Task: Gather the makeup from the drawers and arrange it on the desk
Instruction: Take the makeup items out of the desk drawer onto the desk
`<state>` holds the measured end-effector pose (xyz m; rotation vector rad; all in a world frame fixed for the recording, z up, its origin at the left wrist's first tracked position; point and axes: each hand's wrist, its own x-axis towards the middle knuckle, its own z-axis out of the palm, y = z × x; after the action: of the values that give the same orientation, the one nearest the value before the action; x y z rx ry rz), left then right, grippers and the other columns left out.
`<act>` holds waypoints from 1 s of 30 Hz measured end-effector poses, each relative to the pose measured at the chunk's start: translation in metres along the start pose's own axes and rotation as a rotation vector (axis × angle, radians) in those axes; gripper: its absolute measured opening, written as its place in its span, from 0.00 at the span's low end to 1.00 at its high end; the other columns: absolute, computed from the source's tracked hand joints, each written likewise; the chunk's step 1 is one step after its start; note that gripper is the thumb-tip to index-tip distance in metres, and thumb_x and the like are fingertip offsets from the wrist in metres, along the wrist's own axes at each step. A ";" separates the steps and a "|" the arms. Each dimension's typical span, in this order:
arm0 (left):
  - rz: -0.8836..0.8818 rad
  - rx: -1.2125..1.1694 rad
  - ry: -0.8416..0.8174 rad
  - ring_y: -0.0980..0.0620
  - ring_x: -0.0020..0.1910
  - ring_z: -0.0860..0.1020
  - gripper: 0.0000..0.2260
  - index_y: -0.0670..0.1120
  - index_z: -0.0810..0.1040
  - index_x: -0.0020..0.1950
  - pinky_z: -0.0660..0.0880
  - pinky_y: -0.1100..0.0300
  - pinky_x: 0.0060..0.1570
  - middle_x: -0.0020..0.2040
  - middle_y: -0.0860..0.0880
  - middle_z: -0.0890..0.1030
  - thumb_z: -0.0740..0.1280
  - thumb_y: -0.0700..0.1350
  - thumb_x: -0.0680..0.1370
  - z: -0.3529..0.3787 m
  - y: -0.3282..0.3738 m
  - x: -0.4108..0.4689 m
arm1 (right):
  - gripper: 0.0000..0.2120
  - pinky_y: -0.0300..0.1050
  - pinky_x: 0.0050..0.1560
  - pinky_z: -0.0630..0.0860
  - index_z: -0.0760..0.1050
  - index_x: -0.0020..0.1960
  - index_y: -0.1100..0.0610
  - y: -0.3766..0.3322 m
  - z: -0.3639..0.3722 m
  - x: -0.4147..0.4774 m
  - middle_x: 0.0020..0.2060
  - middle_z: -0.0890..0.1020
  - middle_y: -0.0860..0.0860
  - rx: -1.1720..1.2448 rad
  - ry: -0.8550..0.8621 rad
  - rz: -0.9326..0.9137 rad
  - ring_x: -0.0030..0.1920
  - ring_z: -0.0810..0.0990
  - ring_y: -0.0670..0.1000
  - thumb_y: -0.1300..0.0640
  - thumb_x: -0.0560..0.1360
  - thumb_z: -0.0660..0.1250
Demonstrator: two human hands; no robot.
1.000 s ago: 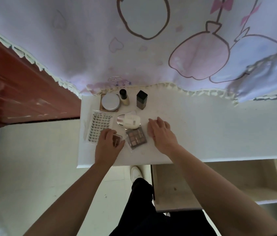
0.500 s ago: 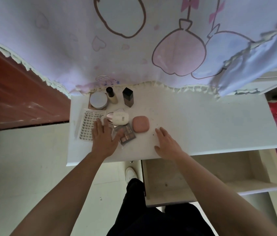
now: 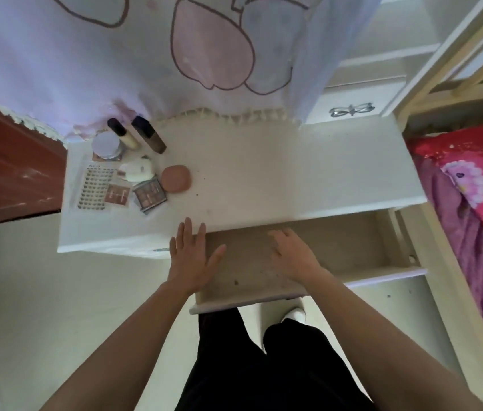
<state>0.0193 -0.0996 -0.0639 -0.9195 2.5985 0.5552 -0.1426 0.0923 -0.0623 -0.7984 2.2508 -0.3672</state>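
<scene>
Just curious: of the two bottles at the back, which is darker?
The brown bottle, on the right; the cream bottle beside it is pale with a black cap.

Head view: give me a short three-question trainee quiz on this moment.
1. True or false: the left hand holds the pink compact that lies beside the eyeshadow palette.
2. Where is the right hand? A) flat on the desk top; B) over the open drawer; C) on the eyeshadow palette.
3. How many bottles stand at the back of the desk, by the curtain?

Key: 1 false, the left hand is empty and the compact lies on the desk; 2 B; 3 two.
</scene>
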 end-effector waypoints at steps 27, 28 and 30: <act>-0.108 0.087 -0.103 0.34 0.77 0.39 0.42 0.50 0.43 0.81 0.41 0.31 0.72 0.80 0.37 0.41 0.50 0.72 0.75 0.177 0.054 0.084 | 0.47 0.68 0.75 0.46 0.40 0.81 0.51 0.182 0.058 0.087 0.79 0.39 0.62 -0.196 0.085 0.379 0.78 0.39 0.69 0.32 0.75 0.61; -0.071 0.078 -0.129 0.35 0.78 0.38 0.41 0.51 0.43 0.81 0.42 0.33 0.72 0.80 0.38 0.39 0.51 0.72 0.75 0.181 0.058 0.071 | 0.48 0.67 0.76 0.48 0.39 0.81 0.51 0.181 0.060 0.079 0.79 0.38 0.61 -0.190 0.057 0.363 0.78 0.39 0.69 0.34 0.74 0.63; 0.009 0.050 -0.198 0.38 0.78 0.40 0.37 0.53 0.50 0.80 0.45 0.36 0.73 0.80 0.41 0.41 0.52 0.71 0.76 0.183 0.070 0.050 | 0.46 0.65 0.75 0.53 0.43 0.81 0.51 0.175 0.061 0.059 0.80 0.40 0.60 -0.164 -0.037 0.327 0.78 0.41 0.67 0.37 0.75 0.64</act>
<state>-0.0310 0.0086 -0.2266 -0.7947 2.4290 0.5513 -0.2093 0.1876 -0.2181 -0.4993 2.3466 -0.0133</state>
